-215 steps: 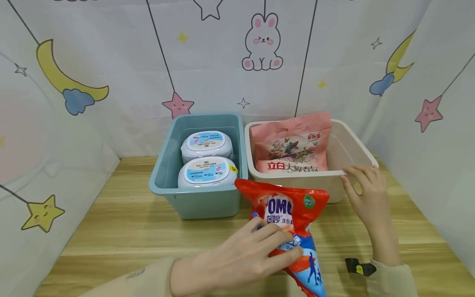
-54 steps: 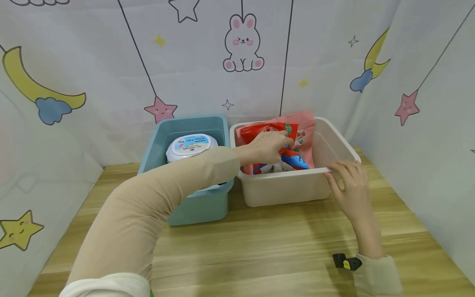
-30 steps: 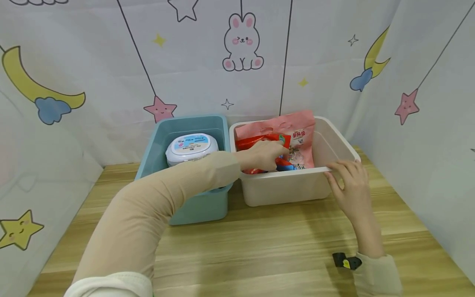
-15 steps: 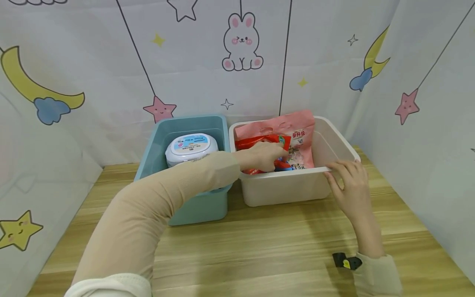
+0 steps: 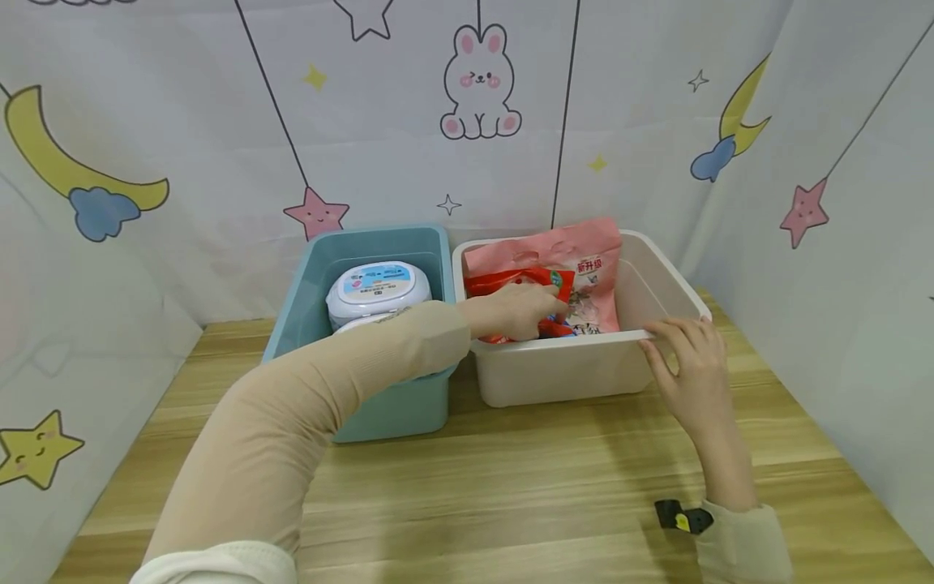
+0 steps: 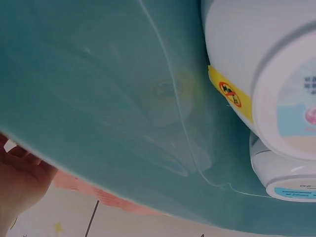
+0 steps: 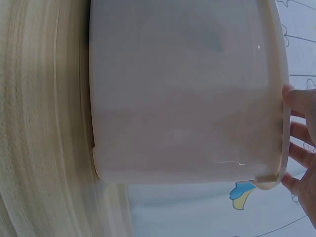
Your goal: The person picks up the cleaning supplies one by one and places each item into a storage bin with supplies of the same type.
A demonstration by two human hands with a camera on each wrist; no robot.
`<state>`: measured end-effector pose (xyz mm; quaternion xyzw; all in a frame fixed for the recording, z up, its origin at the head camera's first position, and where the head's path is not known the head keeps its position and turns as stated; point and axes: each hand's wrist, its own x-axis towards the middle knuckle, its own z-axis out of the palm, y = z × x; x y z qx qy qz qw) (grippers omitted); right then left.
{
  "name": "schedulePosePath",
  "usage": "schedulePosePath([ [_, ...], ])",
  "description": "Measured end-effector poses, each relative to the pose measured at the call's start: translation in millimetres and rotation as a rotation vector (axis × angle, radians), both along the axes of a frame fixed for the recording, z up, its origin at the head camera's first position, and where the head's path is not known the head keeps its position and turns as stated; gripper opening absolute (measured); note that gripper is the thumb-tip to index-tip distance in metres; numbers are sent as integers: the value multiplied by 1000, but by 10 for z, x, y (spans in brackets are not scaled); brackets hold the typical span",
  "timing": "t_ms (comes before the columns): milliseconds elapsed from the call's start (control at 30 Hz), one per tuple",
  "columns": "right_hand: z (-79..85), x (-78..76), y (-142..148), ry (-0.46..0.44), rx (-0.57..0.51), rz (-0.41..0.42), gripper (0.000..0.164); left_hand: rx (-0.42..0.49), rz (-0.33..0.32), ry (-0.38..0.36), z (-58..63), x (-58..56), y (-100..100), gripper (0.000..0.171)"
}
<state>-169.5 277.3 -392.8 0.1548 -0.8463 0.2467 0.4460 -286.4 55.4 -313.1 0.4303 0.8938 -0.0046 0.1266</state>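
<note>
My left hand [image 5: 521, 311] reaches into the white bin [image 5: 562, 371] and holds a red and blue bag of washing powder [image 5: 503, 278]. That bag sits low in the bin's left part, in front of a pink bag of washing powder [image 5: 601, 284]. Its lower part is hidden by the hand and the bin's front wall. At the front right corner, my right hand [image 5: 689, 365] grips the bin's rim, thumb outside and fingers over the edge. The right wrist view shows the same hand [image 7: 303, 133] along the rim.
A teal bin [image 5: 390, 414] stands left of the white one, beneath my left forearm. It holds white lidded tubs [image 5: 375, 288] with blue labels. Both bins are on a wooden table [image 5: 467, 503], before a printed curtain [image 5: 379, 146]. A black clip [image 5: 682, 516] is by my right sleeve.
My left hand has carried the red and blue bag from in front of the bins into the white bin and lowered it there. My right hand has stayed on the rim.
</note>
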Motion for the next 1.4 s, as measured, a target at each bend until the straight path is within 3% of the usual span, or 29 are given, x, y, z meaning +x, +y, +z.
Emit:
schedulePosePath([
  [600, 2, 26, 15, -6, 14, -9, 23, -19, -148, 1, 23, -23, -100, 40],
  [967, 26, -6, 0, -12, 1, -13, 24, 11, -98, -5, 50, -30, -152, 37],
  [1167, 89, 10, 7, -92, 48, -44, 21, 42, -98, 24, 60, -45, -156, 35],
  [1400, 281, 25, -17, -216, 118, -84, 27, 82, -56, 60, 181, -38, -185, 36],
])
